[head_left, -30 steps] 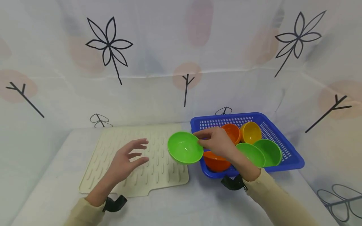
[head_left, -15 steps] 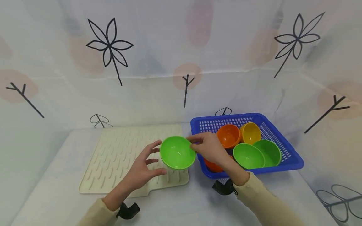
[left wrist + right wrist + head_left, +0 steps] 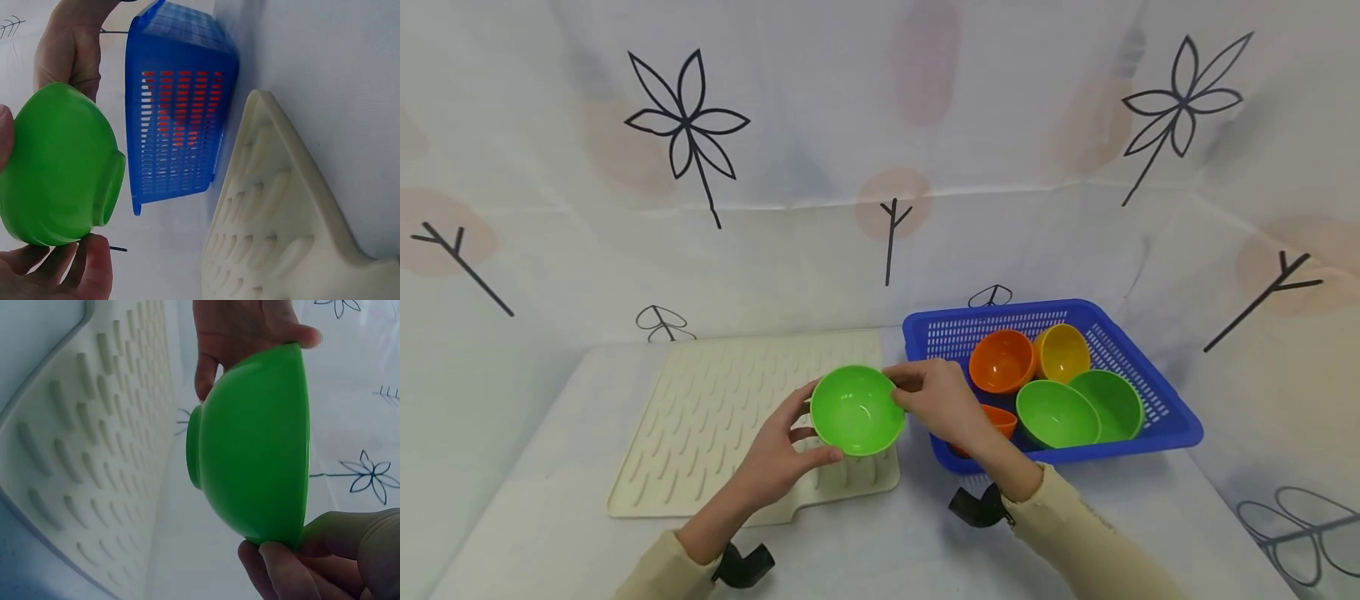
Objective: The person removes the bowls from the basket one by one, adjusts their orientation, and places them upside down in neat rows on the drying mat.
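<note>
A bright green bowl (image 3: 857, 410) is held in the air above the right part of a cream ridged drying mat (image 3: 700, 425), its inside facing the head camera. My right hand (image 3: 942, 400) pinches the bowl's right rim between thumb and fingers. From the left, my left hand (image 3: 778, 454) grips the same bowl, thumb at the rim and fingers curved along the outside wall. The left wrist view shows the bowl (image 3: 62, 169) with its foot ring clear of the mat (image 3: 281, 206). In the right wrist view both hands touch the bowl (image 3: 256, 444).
Right of the mat stands a blue perforated basket (image 3: 1161, 433). It holds an orange bowl (image 3: 1002, 362), a yellow bowl (image 3: 1063, 353), a green bowl (image 3: 1056, 414), another green bowl (image 3: 1116, 404) and a partly hidden orange bowl (image 3: 1000, 419). A white patterned cloth (image 3: 805, 275) hangs behind.
The green bowl has moved left and slightly down in my right hand, away from the basket. My left hand has come rightward from apart and now grips the bowl too.
</note>
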